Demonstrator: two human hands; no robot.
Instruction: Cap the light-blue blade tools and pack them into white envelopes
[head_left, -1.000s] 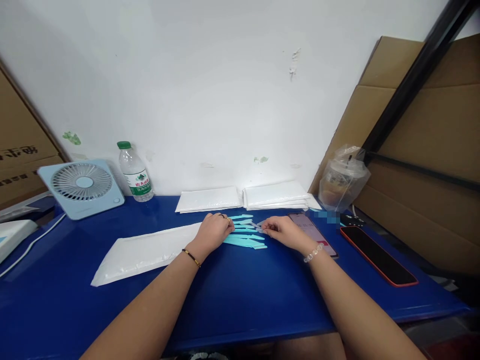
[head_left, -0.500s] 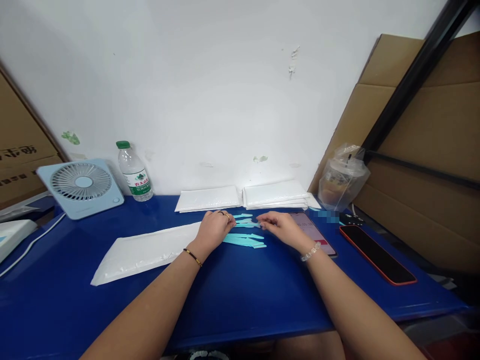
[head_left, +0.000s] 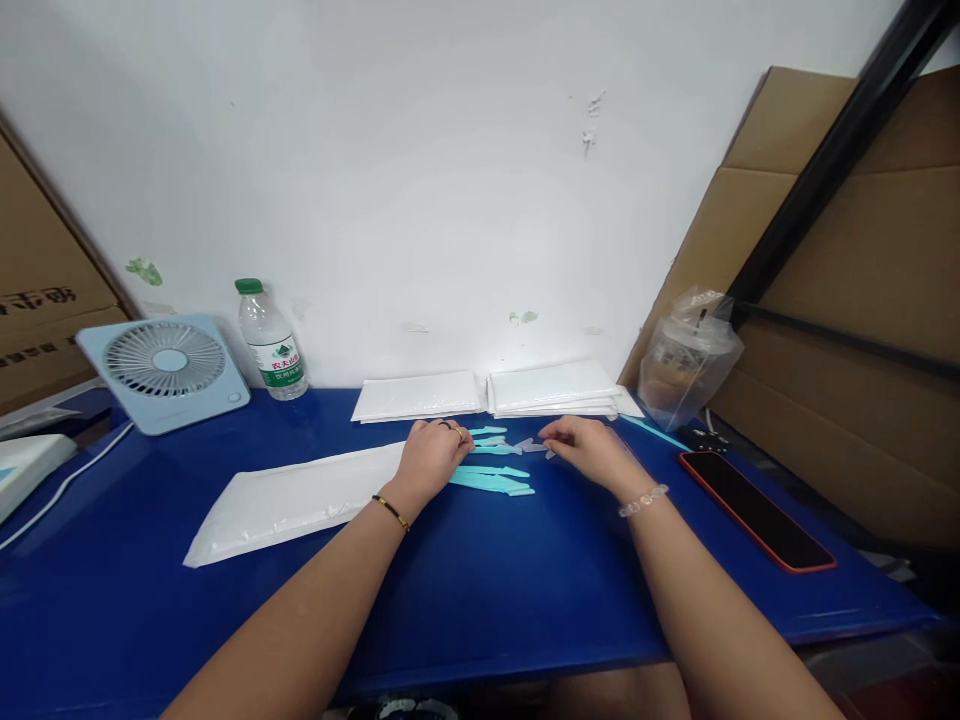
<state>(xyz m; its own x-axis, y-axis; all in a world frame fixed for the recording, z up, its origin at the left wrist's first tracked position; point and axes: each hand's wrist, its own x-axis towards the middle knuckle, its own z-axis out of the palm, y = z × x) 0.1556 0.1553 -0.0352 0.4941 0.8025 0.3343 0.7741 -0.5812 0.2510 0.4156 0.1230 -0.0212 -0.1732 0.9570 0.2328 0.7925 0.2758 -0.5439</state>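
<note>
Several thin turquoise eyebrow razors (head_left: 491, 482) lie fanned out on the table, blade ends pointing right. My left hand (head_left: 435, 452) is closed at their left ends, its fingertips pinching the handles of the upper ones. Just right of those tips, small clear blade caps (head_left: 534, 447) show between the hands, apart from at least some blades. My right hand (head_left: 581, 448) is closed in a pinch at the caps; a clear cap shows at its fingertips. Under my left wrist lies a long white padded envelope (head_left: 300, 500), partly hidden by that hand.
Against the wall lie two stacks of white envelopes, left (head_left: 416, 395) and right (head_left: 555, 388). A blue fan (head_left: 169, 370) and water bottle (head_left: 274, 345) stand left. Rightward are a bagged drink cup (head_left: 686, 360), a turquoise strip (head_left: 656, 432) and an orange-edged phone (head_left: 754, 510).
My right hand has moved right, away from the razor tips, and clear caps now show in the gap. The phone beside that wrist is now hidden. My left hand keeps its place.
</note>
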